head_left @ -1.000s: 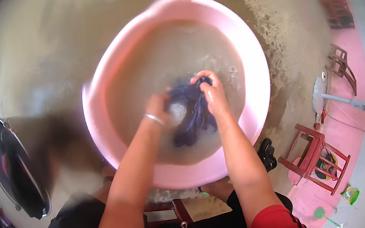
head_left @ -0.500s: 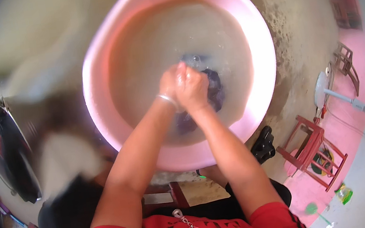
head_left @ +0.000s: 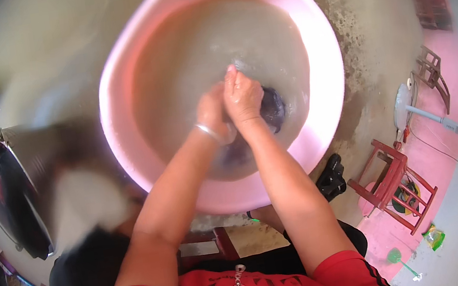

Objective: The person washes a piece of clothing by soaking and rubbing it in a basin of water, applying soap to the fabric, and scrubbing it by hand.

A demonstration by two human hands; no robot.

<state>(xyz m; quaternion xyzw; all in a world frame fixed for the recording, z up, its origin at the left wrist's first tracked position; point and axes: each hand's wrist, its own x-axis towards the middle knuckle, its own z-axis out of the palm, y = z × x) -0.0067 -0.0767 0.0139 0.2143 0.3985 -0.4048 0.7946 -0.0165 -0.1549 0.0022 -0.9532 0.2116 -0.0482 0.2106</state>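
Note:
A large pink basin holds cloudy greyish water. In its middle my two hands are pressed together, wet and closed. My right hand is curled in a fist, with a dark wet cloth bulging out of the water on its right side. Against it lies my left hand, a silver bangle at its wrist; its fingers are partly hidden and blurred. More of the dark cloth shows dimly under the water below my wrists. What lies between the palms is hidden.
A metal drum with dark cloth in it lies at the left. Right of the basin are a black shoe, a red wooden stool, a standing fan and a small wooden chair. A green fly swatter lies at lower right.
My hands have shifted against each other, the right one rising slightly over the left. The cloth at the right has moved a little. The whole view has shifted slightly.

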